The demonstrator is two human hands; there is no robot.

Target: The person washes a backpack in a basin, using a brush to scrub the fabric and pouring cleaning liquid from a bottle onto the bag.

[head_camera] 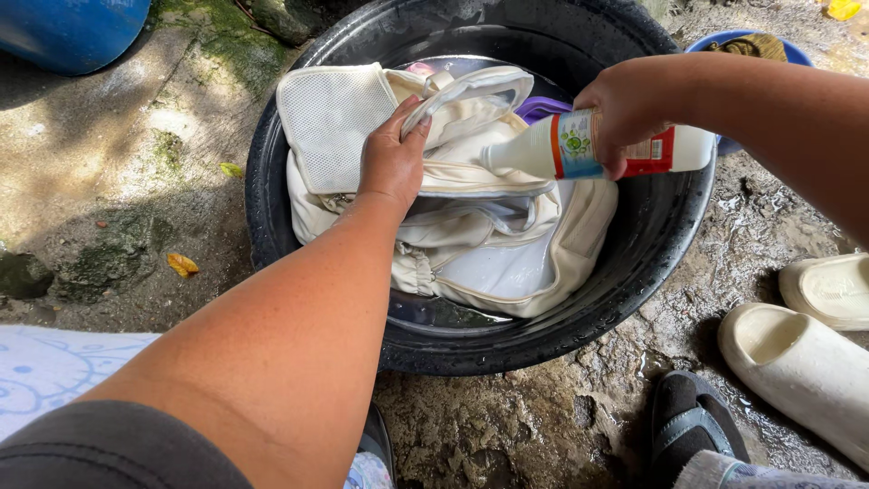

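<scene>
A cream-white backpack [507,263] lies in a black round basin [661,235] on wet ground. My left hand [394,158] grips the bag's upper flap and strap, holding it open beside a white mesh panel [330,113]. My right hand [625,109] holds a white plastic bottle [543,149] with a red and blue label, tipped on its side with its neck pointing left over the bag's opening. A purple object [543,107] peeks out behind the bottle.
A blue barrel [68,32] stands at top left. A blue bowl [751,41] sits behind the basin. Two cream clogs [801,362] lie at right, a black sandal [688,421] at bottom. Yellow leaves lie on the mossy concrete.
</scene>
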